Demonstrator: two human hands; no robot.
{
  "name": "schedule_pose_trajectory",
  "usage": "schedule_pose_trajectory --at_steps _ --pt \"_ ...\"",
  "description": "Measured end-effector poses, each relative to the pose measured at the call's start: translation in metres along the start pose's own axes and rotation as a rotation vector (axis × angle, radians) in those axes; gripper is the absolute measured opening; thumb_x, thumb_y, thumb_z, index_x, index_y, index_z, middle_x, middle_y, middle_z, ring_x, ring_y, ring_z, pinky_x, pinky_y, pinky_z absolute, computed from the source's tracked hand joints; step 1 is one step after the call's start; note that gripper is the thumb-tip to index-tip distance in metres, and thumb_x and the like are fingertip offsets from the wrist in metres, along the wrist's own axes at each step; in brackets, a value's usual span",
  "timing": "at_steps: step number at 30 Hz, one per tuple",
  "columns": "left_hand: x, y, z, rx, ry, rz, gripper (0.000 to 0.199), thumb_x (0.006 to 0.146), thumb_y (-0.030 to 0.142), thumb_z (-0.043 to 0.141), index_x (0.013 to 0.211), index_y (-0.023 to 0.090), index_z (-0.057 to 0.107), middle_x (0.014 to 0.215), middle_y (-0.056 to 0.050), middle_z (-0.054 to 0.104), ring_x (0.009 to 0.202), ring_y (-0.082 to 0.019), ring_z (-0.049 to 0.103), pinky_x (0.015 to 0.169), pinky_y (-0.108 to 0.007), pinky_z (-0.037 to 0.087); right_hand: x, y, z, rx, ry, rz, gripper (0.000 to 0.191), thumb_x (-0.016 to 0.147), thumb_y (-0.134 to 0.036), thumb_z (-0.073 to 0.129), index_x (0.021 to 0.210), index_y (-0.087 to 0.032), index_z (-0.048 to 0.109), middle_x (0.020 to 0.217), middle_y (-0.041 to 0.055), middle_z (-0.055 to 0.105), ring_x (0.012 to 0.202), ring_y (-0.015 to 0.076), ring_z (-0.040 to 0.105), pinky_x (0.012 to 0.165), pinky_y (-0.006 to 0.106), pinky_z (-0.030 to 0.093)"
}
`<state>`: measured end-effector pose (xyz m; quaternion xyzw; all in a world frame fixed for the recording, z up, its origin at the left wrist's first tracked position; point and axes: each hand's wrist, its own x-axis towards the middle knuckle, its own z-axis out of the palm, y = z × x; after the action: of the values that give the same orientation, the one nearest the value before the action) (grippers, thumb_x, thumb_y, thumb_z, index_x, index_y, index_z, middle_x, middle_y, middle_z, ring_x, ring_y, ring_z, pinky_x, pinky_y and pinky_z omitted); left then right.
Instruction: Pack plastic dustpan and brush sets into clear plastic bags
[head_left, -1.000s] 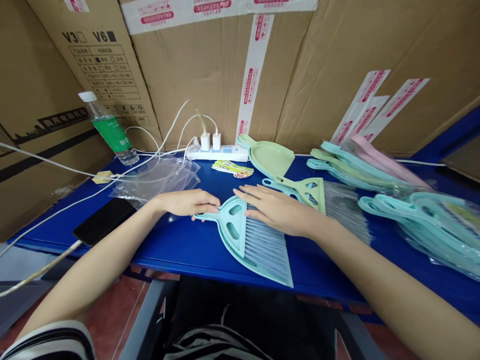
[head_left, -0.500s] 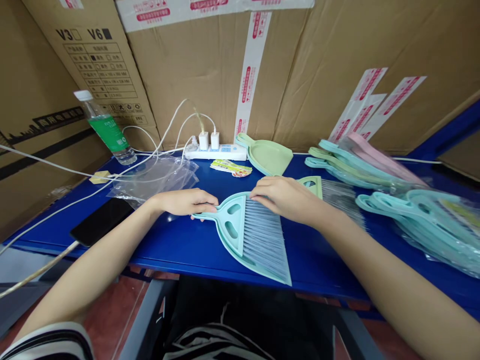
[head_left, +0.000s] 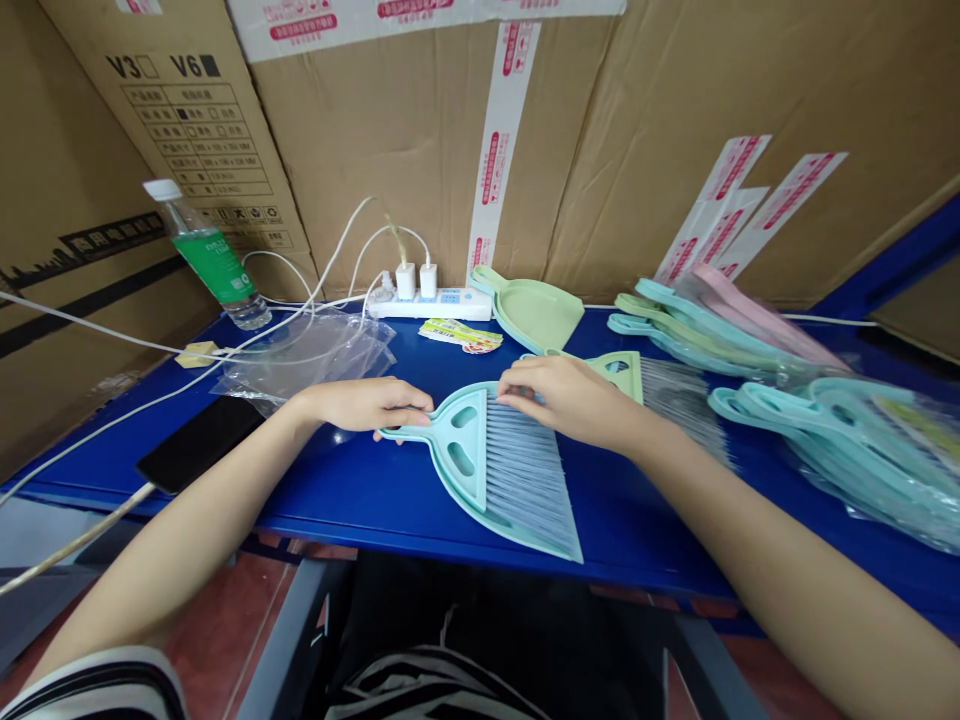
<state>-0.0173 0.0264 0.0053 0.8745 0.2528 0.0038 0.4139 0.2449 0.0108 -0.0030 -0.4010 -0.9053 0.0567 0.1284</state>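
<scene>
A light blue hand brush point(head_left: 462, 450) with grey-blue bristles lies nested in a matching dustpan point(head_left: 511, 532) near the table's front edge. My left hand point(head_left: 371, 405) is closed around their handles, fingers wrapped over and under. At the far upper edge of the bristles, my right hand point(head_left: 555, 395) is closed, thumb and fingertips pinched on the bristle ends. Behind it a green hand brush point(head_left: 621, 374) with grey bristles lies partly hidden by the right hand. A green dustpan point(head_left: 541, 310) rests farther back.
Wrapped light blue sets point(head_left: 840, 440) and a pile of green, blue and pink sets point(head_left: 720, 325) lie at right. Clear plastic bags point(head_left: 300, 355), a black phone point(head_left: 199, 443) and a bottle point(head_left: 214, 260) are at left. Label cards point(head_left: 459, 335) lie before a power strip point(head_left: 457, 303); cardboard stands behind.
The right hand's fingertips have shifted slightly along the bristle edge and drawn closer together. The left hand keeps hold of the handles; the whole view has shifted slightly.
</scene>
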Motion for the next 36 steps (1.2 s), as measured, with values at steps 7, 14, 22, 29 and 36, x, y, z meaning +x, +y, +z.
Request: schedule_pose_trajectory --at_steps 7,14,22,29,36 --pt "0.000 0.000 -0.001 -0.011 -0.016 -0.012 0.028 0.097 0.033 0.043 0.072 0.018 0.044 0.063 0.005 0.040 0.050 -0.007 0.041 0.047 -0.016 0.039 0.000 -0.003 0.000 -0.115 0.032 0.055 0.018 0.085 -0.015 0.049 0.070 -0.019 0.059 0.071 0.0015 0.060 0.066 0.0147 0.053 0.059 0.026 0.033" --pt "-0.001 -0.002 -0.002 -0.003 -0.021 -0.007 0.029 0.097 0.034 0.042 0.073 0.018 0.044 0.064 0.005 0.038 0.050 -0.006 0.040 0.047 -0.015 0.039 0.000 -0.009 -0.007 -0.238 -0.097 0.083 0.019 0.083 -0.010 0.046 0.070 -0.019 0.058 0.075 0.0032 0.062 0.066 0.0149 0.054 0.060 0.026 0.033" --pt "-0.004 0.001 -0.003 -0.024 -0.034 -0.062 0.035 0.096 0.044 0.043 0.073 0.018 0.044 0.064 0.005 0.036 0.050 -0.007 0.040 0.043 -0.015 0.042 0.000 -0.006 -0.012 -0.357 -0.201 0.071 0.023 0.088 -0.011 0.043 0.076 -0.018 0.061 0.079 0.0062 0.066 0.068 0.0168 0.057 0.062 0.029 0.034" --pt "-0.006 0.004 -0.004 -0.056 -0.063 -0.089 0.035 0.096 0.044 0.043 0.072 0.018 0.044 0.064 0.005 0.037 0.050 -0.007 0.040 0.044 -0.016 0.041 -0.003 0.000 -0.014 -0.328 -0.195 0.072 0.023 0.089 -0.012 0.043 0.075 -0.019 0.060 0.080 0.0064 0.067 0.070 0.0175 0.058 0.060 0.028 0.036" --pt "-0.006 0.005 -0.012 0.134 0.032 -0.071 0.031 0.092 0.042 0.052 0.078 0.016 0.059 0.066 0.003 0.054 0.060 -0.009 0.048 0.056 -0.019 0.040 -0.005 0.003 -0.017 -0.269 -0.179 0.075 0.022 0.090 -0.015 0.043 0.078 -0.020 0.060 0.079 0.0055 0.066 0.071 0.0171 0.058 0.059 0.027 0.036"
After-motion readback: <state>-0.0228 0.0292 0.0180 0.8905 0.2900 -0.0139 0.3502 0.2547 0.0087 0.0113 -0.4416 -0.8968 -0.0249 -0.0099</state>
